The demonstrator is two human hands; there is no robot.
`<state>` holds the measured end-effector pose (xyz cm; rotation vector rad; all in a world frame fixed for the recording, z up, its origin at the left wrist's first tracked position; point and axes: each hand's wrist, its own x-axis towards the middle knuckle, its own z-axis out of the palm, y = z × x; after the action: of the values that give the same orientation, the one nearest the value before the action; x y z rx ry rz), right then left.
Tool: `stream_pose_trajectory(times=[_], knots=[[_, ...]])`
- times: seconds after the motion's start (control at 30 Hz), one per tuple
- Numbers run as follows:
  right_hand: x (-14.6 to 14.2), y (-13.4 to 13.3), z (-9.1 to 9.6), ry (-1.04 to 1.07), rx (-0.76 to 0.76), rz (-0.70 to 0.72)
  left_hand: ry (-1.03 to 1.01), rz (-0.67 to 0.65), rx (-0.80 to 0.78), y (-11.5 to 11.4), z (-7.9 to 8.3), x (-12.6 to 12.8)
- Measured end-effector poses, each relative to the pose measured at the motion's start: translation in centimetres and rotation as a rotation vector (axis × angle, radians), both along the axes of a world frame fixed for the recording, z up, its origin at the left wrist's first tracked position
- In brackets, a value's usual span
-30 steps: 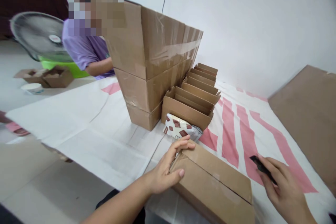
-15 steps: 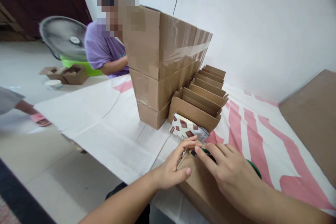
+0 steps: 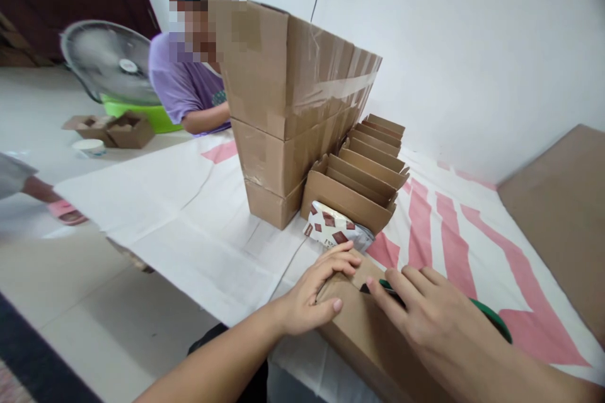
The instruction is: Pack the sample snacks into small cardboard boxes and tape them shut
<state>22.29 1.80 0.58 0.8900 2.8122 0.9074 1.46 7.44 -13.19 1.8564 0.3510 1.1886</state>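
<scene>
We list, at the near edge of the tabletop (image 3: 208,258) under its white cloth with pinkish-red shapes: one long brown cardboard box (image 3: 352,322), closed. Left hand (image 3: 317,296): unclenched, fingers laid over the box's far-left corner, thumb spread along its side; placement unchanged since a second ago. Right hand (image 3: 428,316): curled around one green-handled cutting tool (image 3: 495,320), dark tip low over the box's top; whether it touches the cardboard we cannot tell. A second ago we had this hand off to the right of the box, above the cloth; half a second ago its tip lay closer to the left fingertips than now. Just beyond the box: one white plastic packet with brown diamond shapes (image 3: 331,225), leaning against a row of open brown cardboard boxes (image 3: 347,195). Left of that row: one tall stack of taped brown cartons (image 3: 265,167). Behind the stack: one co-worker in a purple shirt (image 3: 182,88). Further back: one round grey fan (image 3: 106,66) by a bright green plastic tub (image 3: 163,118).
</scene>
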Motion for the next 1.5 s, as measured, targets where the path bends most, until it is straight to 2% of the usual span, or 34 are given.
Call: stream_pose_trajectory(times=[0.33, 0.57, 1.03, 1.17, 1.23, 1.33, 1.4, 1.5], knots=[[3.0, -1.9, -0.4, -0.048, -0.046, -0.019, 0.028, 0.007, 0.011, 0.1, 0.3, -0.1], [3.9, -2.4, -0.8, -0.096, -0.058, -0.026, 0.032, 0.008, 0.013, 0.1, 0.3, -0.1], [4.1, -3.1, 0.6, -0.082, -0.079, -0.038, 0.03, 0.013, 0.011, 0.1, 0.2, -0.1], [5.1, -3.7, 0.8, -0.034, -0.123, -0.033, 0.035, 0.011, 0.006, 0.1, 0.2, -0.2], [6.5, -4.2, 0.9, 0.036, -0.209, -0.085, 0.028, 0.011, 0.007, 0.2, 0.1, -0.3], [10.0, -5.1, 0.3, 0.195, -0.352, -0.256, 0.012, 0.009, 0.013, 0.3, 0.0, -0.3], [12.7, -5.7, -1.1, 0.359, -0.368, -0.384, 0.012, 0.006, 0.013, 0.3, -0.1, -0.3], [15.7, -6.5, -4.9, 0.6, -0.353, -0.538, 0.015, -0.001, 0.007, 0.3, -0.1, -0.2]])
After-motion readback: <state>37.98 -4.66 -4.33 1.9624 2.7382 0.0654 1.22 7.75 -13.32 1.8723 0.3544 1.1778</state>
